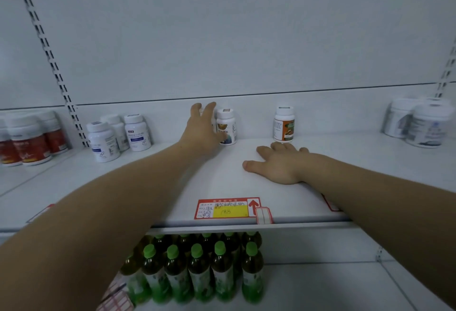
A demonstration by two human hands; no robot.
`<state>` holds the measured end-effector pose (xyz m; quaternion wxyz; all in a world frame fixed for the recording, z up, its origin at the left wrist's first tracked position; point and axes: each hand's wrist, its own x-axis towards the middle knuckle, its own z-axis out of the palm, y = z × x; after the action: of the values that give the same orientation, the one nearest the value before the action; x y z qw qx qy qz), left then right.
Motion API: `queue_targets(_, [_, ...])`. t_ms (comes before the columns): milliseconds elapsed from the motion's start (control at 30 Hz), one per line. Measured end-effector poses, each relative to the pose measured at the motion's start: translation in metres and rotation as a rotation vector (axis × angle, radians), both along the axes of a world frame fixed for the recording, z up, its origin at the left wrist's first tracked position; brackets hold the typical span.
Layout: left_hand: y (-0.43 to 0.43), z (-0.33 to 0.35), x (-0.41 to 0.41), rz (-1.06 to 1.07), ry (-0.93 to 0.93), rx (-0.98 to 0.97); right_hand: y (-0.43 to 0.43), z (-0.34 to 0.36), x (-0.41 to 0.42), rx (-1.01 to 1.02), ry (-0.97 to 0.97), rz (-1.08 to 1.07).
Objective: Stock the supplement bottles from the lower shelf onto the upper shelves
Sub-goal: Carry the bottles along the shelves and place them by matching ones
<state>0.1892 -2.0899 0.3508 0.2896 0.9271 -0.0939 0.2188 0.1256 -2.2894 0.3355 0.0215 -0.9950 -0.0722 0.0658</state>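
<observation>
Left hand (201,133): reaching, fingers stretched out, touching the white bottle's (226,126) left side.
Right hand (276,165): lying flat, palm down, just behind the price tag (227,208).
White bottle: standing upright on the upper shelf (148,187), well behind the price tag.

This is a shop: a white metal shelf (345,162) hangs on a plain back panel (246,26) with a slotted upright (49,51) at ten o'clock. A red and yellow handwritten price label (227,208) is stuck at the shelf's front edge at six o'clock. White supplement bottles (116,135) stand grouped at nine o'clock, and green-capped drink bottles (197,273) are ranked in rows on the shelf below.
</observation>
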Motion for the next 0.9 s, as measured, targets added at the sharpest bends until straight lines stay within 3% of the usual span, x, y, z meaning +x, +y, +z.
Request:
queue_targets(167, [0.025, 0.022, -0.039, -0.005, 0.15, 0.138, 0.003, 0.02, 0.004, 0.017, 0.04, 0.019])
queue_targets(267, [0.054, 0.026, -0.078, 0.006, 0.285, 0.207, 0.021, 0.043, 0.002, 0.03, -0.018, 0.091])
queue_targets(467, [0.127, 0.039, -0.15, 0.054, 0.346, 0.278, 0.106, 0.089, -0.014, 0.006, -0.18, 0.251])
queue_targets(633, [0.239, 0.043, -0.209, 0.158, 0.336, 0.294, 0.241, 0.101, -0.045, 0.047, -0.268, 0.405])
queue_targets(900, [0.462, 0.031, -0.342, 0.423, 0.408, 0.268, 0.531, 0.086, -0.124, 0.125, -0.285, 0.739])
